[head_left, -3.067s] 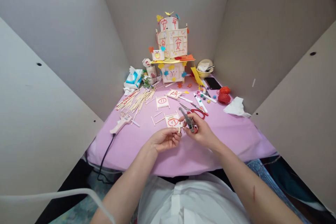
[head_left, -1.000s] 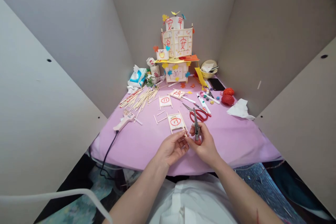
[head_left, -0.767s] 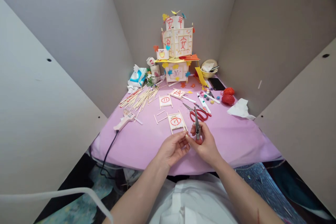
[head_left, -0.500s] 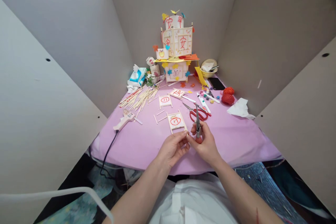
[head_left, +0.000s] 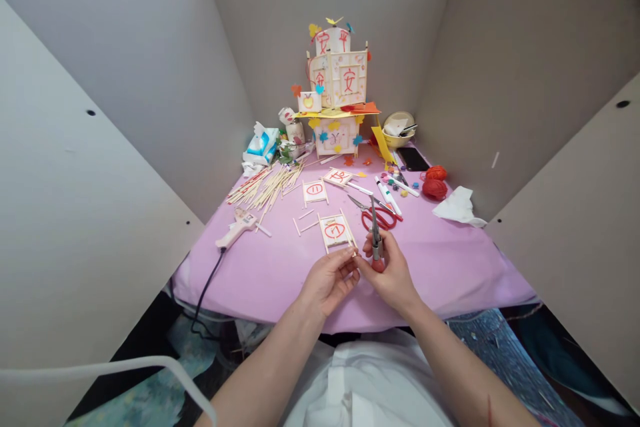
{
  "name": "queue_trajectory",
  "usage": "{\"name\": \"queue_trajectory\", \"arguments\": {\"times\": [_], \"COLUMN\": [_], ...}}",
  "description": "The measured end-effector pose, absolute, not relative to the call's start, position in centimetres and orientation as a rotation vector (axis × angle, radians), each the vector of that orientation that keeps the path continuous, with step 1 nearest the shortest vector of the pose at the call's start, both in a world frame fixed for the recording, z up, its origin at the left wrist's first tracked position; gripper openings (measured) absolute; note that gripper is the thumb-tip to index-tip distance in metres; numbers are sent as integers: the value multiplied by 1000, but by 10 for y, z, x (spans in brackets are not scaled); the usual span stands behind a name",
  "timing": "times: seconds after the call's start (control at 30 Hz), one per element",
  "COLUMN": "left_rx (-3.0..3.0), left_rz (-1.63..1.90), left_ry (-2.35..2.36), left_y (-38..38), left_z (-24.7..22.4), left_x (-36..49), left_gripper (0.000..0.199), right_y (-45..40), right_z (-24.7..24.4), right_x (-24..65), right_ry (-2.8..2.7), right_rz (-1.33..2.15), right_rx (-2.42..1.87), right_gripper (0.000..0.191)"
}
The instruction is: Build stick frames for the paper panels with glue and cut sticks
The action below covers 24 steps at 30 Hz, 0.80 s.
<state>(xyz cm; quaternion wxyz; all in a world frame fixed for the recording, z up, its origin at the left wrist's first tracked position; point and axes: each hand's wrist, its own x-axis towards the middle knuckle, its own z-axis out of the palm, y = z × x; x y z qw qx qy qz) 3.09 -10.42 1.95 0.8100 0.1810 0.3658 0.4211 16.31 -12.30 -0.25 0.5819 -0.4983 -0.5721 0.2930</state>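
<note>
My right hand point(head_left: 390, 273) is wrapped round a grey-bladed cutting tool point(head_left: 376, 240), blades pointing away from me. Thumb and fingers of my left hand point(head_left: 333, 280) are pinched together, touching the right fingertips; a tiny pale piece shows between them, too small to name. Just beyond the fingertips lies a small stick-framed panel point(head_left: 335, 231) with a red circled mark. Red-handled scissors point(head_left: 380, 217) lie behind the tool. Two more framed panels, one point(head_left: 315, 192) with a red circle and one point(head_left: 339, 177) tilted, lie farther back.
A glue gun point(head_left: 237, 229) with a black cord and a pile of sticks point(head_left: 273, 187) lie left. A decorated paper tower point(head_left: 336, 87) stands at the back. Markers point(head_left: 387, 195), red yarn point(head_left: 434, 189), a phone point(head_left: 413, 159) and tissue point(head_left: 459, 207) are right. Grey panels enclose the pink table point(head_left: 450, 267).
The cutting tool and my fingertips have shifted very slightly. The rest of the table looks the same.
</note>
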Motion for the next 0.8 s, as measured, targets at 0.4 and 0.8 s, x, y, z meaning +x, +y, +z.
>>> {"name": "queue_trajectory", "arguments": {"times": [0.4,0.8], "left_rx": [441,716], "left_rz": [895,1133], "left_ry": [791,938], "left_y": [-106,-99], "left_z": [21,19], "left_x": [32,27], "left_gripper": [20,30], "right_y": [-122,-128], "right_z": [-7,6], "right_x": [162,164], "right_ry": [-1289,-1367], "right_rz": [706,724], "right_rx": [-1130,-1268], "right_gripper": [41,38]}}
